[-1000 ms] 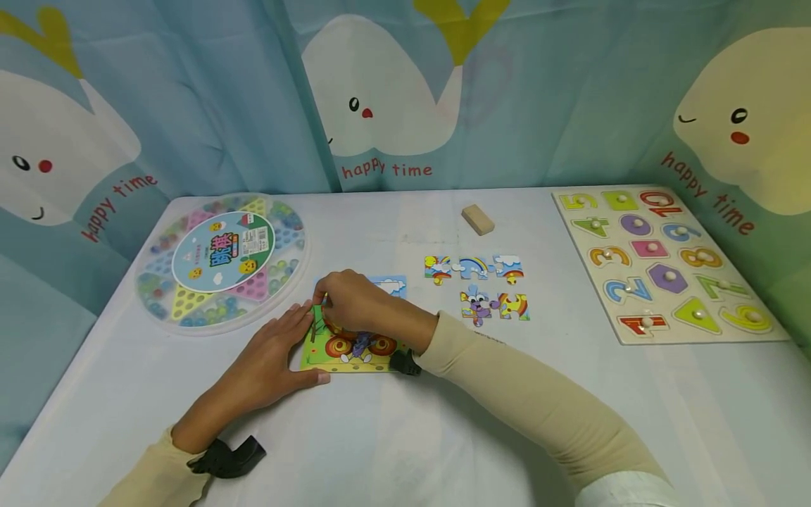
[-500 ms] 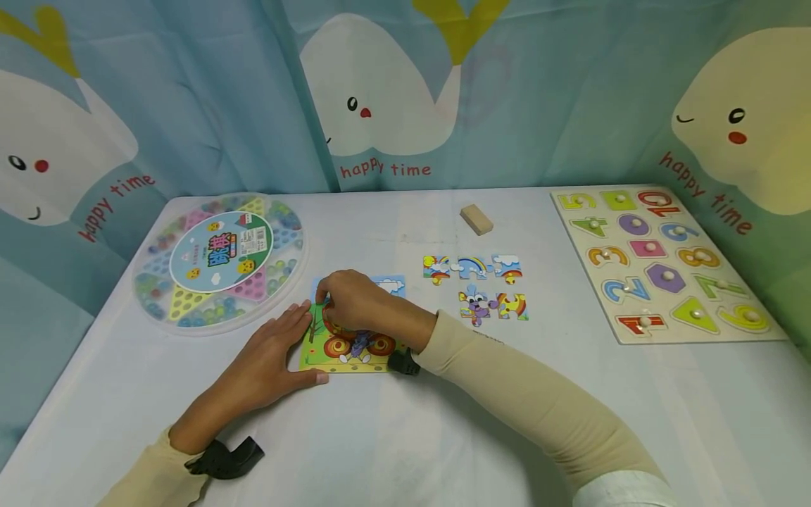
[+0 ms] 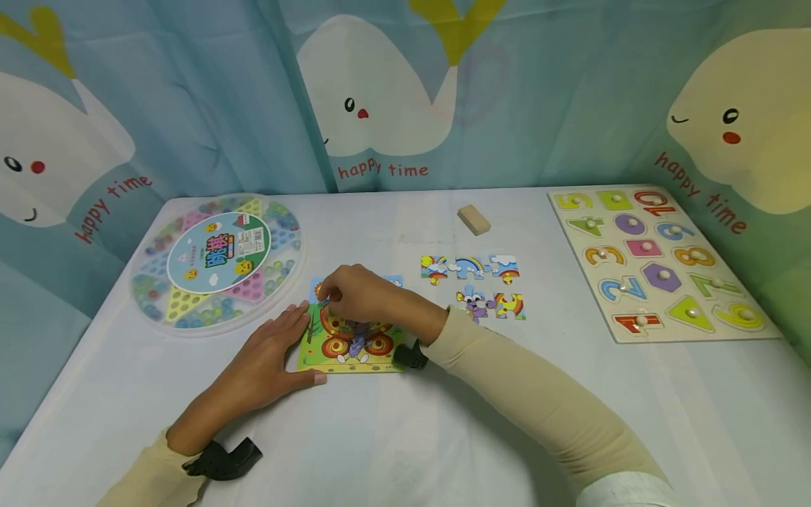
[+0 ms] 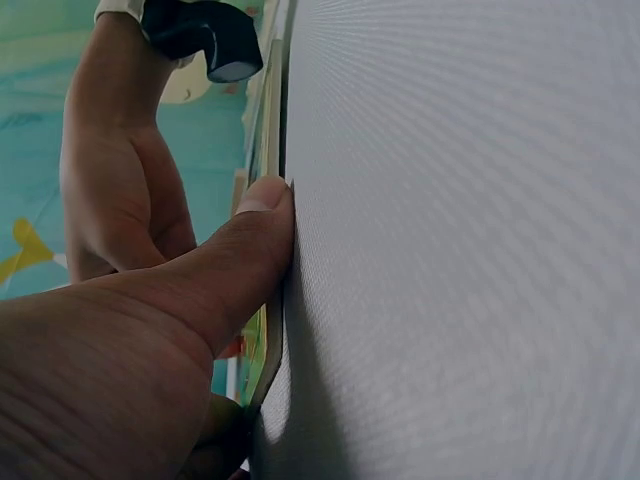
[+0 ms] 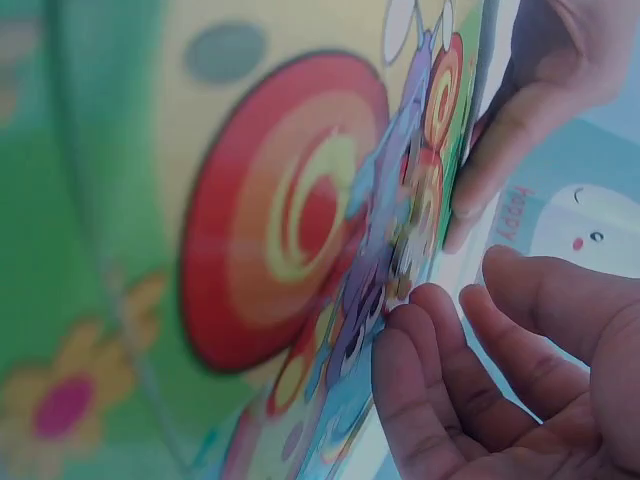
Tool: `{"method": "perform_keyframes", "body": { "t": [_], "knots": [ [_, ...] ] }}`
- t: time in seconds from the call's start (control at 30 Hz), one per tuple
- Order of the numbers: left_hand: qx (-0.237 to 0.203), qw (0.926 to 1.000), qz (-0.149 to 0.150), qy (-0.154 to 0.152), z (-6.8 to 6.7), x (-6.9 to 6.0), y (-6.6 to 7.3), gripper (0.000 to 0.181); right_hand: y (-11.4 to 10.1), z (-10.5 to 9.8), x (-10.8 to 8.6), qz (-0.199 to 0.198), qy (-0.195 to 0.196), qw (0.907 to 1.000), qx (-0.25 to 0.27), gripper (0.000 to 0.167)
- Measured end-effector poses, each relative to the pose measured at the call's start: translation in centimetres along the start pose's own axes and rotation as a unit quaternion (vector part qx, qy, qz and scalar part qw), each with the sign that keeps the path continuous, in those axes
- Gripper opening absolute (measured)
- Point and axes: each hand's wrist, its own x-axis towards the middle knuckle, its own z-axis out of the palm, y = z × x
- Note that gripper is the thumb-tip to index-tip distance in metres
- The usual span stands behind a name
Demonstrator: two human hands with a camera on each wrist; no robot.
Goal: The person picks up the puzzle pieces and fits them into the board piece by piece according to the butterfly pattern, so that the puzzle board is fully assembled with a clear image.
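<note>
1. Both hands are at the puzzle (image 3: 361,348), well apart at the wrists but near each other at the fingers.
2. Left hand (image 3: 262,359): fingers lie straight along the puzzle's left edge, with the thumb stretched out at the near corner.
3. Right hand (image 3: 361,296): held over the puzzle's far left part, fingers loosely bent, thumb apart from them, nothing seen between. Whether its fingertips touch the surface I cannot tell; the right wrist view is blurred there.
4. The puzzle lies flat on the desk (image 3: 355,436), showing a butterfly with red and orange wings.
5. Five loose pieces (image 3: 470,268) lie to its right, three in a far row and two in a near row, close to the right sleeve (image 3: 526,380).
6. Beyond them rests a wooden block (image 3: 474,220).
7. At far left sits a round game (image 3: 186,303); at far right, a number board (image 3: 655,303).
</note>
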Motion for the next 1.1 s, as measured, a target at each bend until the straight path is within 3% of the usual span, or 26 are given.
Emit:
{"method": "perform_keyframes", "body": {
  "t": [0.43,0.8,1.1],
  "knots": [
    [0.005,0.9998,-0.011,-0.013,0.1,0.2,-0.1,0.100,1.4,-2.1,-1.4,-0.016,0.049,0.9980,0.037,0.017],
    [0.006,0.9999,-0.009,-0.013,0.2,0.2,-0.2,0.101,3.0,-2.9,-2.6,-0.001,0.027,0.9985,0.047,0.017],
    [0.007,0.9998,-0.014,-0.012,0.2,0.3,-0.1,0.100,4.2,-3.9,-3.8,-0.022,0.029,0.9968,0.071,0.018]
  ]
}}
